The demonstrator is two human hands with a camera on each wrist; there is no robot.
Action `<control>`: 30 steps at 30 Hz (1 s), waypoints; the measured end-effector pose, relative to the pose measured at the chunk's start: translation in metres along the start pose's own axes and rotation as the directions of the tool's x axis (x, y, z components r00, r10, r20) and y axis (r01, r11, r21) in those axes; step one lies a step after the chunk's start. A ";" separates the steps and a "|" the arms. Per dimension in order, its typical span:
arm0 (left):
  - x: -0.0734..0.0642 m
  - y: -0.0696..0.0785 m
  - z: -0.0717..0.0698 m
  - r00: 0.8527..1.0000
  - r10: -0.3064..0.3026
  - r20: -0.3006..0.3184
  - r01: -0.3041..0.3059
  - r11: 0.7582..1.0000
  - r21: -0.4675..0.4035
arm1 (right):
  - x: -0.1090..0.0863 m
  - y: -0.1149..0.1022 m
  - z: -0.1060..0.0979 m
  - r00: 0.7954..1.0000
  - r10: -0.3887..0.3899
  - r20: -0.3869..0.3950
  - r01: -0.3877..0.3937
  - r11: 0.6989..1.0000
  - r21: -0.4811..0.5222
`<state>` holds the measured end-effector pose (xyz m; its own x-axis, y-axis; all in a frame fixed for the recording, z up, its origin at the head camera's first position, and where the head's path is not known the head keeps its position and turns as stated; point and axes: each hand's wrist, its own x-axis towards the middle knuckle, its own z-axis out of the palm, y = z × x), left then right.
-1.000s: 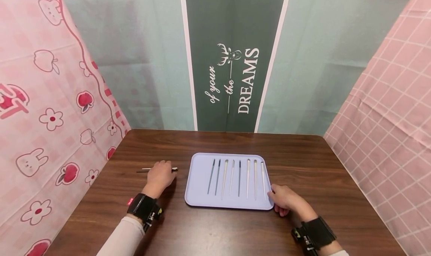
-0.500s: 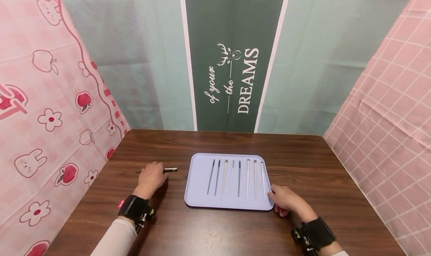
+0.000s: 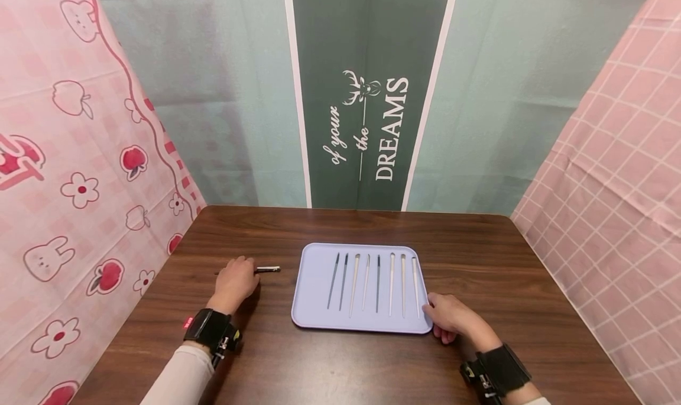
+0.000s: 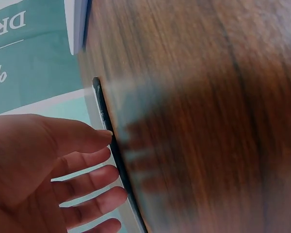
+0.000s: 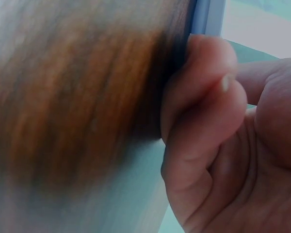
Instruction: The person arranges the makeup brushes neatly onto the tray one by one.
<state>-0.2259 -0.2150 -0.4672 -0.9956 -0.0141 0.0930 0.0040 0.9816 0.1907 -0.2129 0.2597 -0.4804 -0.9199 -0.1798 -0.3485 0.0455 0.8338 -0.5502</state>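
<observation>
Head view: left hand [image 3: 234, 279] on table [image 3: 479, 263], left of tray [image 3: 314, 287], fingers loosely extended over dark pen [image 3: 268, 269], touching, not yet gripping. Right hand [image 3: 452, 316] curled, pinching tray's near right corner. Pickup step underway; next needs pinch around pen barrel

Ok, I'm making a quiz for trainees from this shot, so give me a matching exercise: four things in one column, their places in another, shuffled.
Things:
1. tray
2. left hand
3. right hand
4. sticks

Places:
A. in a row on the tray
B. at the tray's near right corner
C. middle of the table
D. on a dark pen left of the tray

Pairs: 1-C, 2-D, 3-B, 4-A
</observation>
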 end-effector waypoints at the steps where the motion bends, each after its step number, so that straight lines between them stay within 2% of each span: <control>1: 0.000 0.000 0.000 1.000 0.000 -0.003 0.000 1.000 0.001 | 0.000 0.000 0.000 1.000 0.000 0.000 0.000 1.000 0.000; 9: 0.000 0.001 0.000 1.000 0.013 -0.017 -0.013 1.000 0.018 | 0.001 0.001 -0.001 1.000 -0.010 0.005 0.010 1.000 0.000; 17: 0.003 0.002 -0.002 0.999 0.027 0.031 -0.028 0.998 0.048 | 0.000 0.000 -0.001 1.000 -0.012 0.003 0.012 1.000 -0.005; 21: 0.003 0.002 -0.001 0.999 0.036 0.032 -0.038 0.998 0.059 | 0.000 0.000 -0.001 1.000 -0.007 0.002 0.007 1.000 -0.005; 30: 0.003 0.000 0.000 0.998 0.059 0.026 -0.060 0.998 0.033 | 0.000 0.001 -0.001 1.000 -0.007 0.009 0.007 1.000 0.001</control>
<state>-0.2290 -0.2148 -0.4669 -0.9957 0.0493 0.0789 0.0609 0.9865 0.1523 -0.2133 0.2609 -0.4795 -0.9166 -0.1908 -0.3513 0.0389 0.8320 -0.5534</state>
